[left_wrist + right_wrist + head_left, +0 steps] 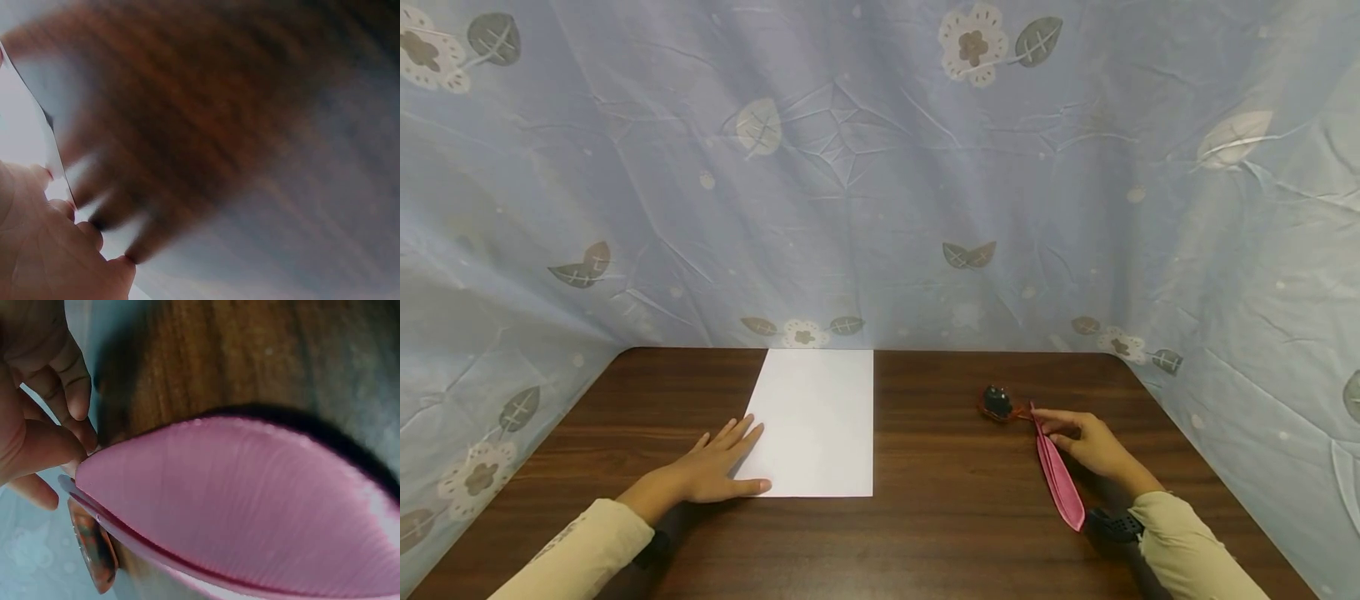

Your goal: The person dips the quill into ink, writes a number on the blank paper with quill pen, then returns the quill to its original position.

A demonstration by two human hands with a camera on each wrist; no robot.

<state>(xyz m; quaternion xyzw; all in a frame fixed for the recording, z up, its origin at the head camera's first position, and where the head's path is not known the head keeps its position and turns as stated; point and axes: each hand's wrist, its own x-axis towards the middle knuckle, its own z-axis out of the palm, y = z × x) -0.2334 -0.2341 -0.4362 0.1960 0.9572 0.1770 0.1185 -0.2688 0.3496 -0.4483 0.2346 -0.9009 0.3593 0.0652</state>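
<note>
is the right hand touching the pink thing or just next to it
Touching: the right wrist view shows the right hand with its thumb against the narrow end of the pink thing.

Pale-cream creased fabric sleeves (pixel 1191 546) are worn L & R; blk textured wrist strap (pixel 1118 527) is seen on R.

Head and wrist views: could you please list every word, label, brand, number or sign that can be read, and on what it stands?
No readable text in any view.
White sheet: no lettering visible.
Pink item in the right hand: no lettering visible.
Left sleeve: faint marks, too blurred to read.
Curtain: flowers and leaves, no words.
</note>
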